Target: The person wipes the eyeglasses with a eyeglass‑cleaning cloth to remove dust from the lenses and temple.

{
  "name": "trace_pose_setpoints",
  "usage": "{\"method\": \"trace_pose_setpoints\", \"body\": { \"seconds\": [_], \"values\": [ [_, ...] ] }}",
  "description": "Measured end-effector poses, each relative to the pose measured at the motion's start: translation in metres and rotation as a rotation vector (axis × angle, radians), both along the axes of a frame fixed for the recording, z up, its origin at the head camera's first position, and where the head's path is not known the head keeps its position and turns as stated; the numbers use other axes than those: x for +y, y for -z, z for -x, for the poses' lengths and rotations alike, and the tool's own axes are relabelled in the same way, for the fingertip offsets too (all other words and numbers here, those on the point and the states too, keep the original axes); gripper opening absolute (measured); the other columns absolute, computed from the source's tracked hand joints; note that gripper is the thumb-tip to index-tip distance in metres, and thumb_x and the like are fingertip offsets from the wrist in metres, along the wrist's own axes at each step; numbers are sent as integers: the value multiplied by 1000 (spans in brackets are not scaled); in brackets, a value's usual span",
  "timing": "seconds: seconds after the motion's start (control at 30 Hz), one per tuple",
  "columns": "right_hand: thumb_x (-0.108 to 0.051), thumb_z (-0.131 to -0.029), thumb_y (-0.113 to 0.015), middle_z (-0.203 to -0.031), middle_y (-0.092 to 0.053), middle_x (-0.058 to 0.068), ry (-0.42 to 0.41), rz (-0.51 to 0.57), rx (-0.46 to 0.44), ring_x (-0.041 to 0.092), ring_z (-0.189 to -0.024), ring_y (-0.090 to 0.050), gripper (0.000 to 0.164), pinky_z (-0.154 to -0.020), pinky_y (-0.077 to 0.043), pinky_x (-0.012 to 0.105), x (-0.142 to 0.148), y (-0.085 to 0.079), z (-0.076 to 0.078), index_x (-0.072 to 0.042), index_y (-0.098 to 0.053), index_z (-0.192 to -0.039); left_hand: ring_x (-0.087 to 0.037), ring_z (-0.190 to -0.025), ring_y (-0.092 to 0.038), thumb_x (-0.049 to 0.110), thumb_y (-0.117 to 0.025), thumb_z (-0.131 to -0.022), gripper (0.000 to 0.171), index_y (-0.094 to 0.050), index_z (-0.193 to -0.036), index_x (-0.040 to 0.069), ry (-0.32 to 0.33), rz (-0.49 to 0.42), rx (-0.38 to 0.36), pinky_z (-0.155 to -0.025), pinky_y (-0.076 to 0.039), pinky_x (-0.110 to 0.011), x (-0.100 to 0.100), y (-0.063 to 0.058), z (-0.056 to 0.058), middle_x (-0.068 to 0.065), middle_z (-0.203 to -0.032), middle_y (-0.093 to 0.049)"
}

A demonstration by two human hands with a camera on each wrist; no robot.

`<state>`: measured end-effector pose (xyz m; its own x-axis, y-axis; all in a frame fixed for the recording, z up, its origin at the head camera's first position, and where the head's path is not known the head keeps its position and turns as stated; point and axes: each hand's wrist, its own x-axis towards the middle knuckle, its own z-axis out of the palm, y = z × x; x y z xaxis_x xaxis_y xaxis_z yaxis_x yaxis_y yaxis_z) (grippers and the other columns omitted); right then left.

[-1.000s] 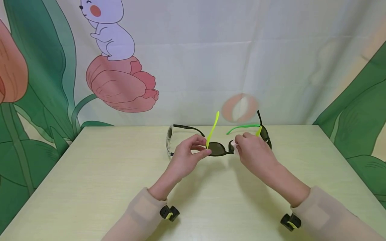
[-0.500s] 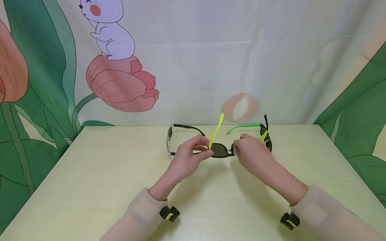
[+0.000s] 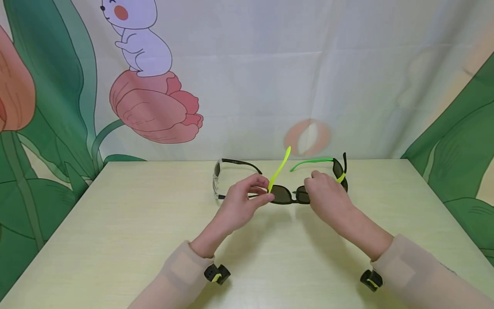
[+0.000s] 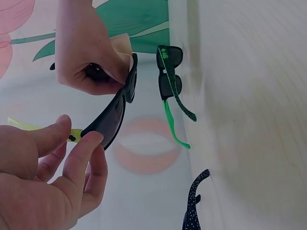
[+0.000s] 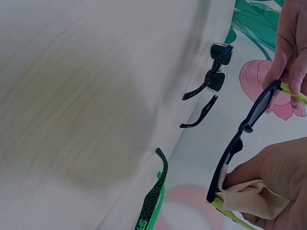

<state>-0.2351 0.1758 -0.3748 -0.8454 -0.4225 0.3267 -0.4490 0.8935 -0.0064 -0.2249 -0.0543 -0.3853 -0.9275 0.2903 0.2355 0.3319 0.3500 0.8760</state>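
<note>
In the head view my left hand [image 3: 241,201] pinches black sunglasses [image 3: 281,195] at one end of the frame, beside the hinge. Their bright yellow temple [image 3: 279,169] sticks up and away from it. My right hand [image 3: 329,197] is at the other lens. The right wrist view shows that hand gripping a pale beige cloth [image 5: 254,197] folded against this lens, fingers partly hidden by it. A corner of the cloth [image 4: 123,45] also shows in the left wrist view. The sunglasses are held above the table.
Clear-framed sunglasses [image 3: 216,180] with black temples stand on the table at left, behind my left hand. Another dark pair with a green temple [image 3: 312,162] lies behind my right hand. A printed curtain [image 3: 247,86] hangs along the table's back edge.
The held sunglasses have shifted slightly right and nearer, and their yellow temple leans more to the right. My right hand has slid outward, uncovering more of the lens; the cloth is now hidden in the head view.
</note>
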Motion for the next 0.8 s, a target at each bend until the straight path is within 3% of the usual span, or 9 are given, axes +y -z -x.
{"method": "trace_pose_setpoints", "body": {
  "seconds": [0.27,0.57,0.8],
  "values": [
    [19,-83,-63,-68,-50,11,-2,19,-19,27,-62,-57,20,-51,-52,34,0,1,1,2,-64,-73,-19,-105,-70,13,-78,-93,15,-67,-104,14,-1,1,9,-83,-57,-42,-1,2,1,0,-107,-69],
    [9,-89,-65,-65,-49,2,-40,168,-129,17,-59,-48,31,-51,-43,29,-4,1,0,-8,-58,-65,-20,-105,-70,12,-78,-93,16,-67,-103,14,-3,-22,-1,-84,-58,-41,0,2,0,0,-105,-69],
    [8,-87,-68,-67,-54,1,-69,194,-129,16,-62,-52,25,-55,-47,29,-4,0,0,-6,-63,-68,-21,-106,-69,12,-77,-94,16,-67,-106,11,3,-28,-16,-85,-58,-42,0,3,0,-4,-107,-69]
  ]
}}
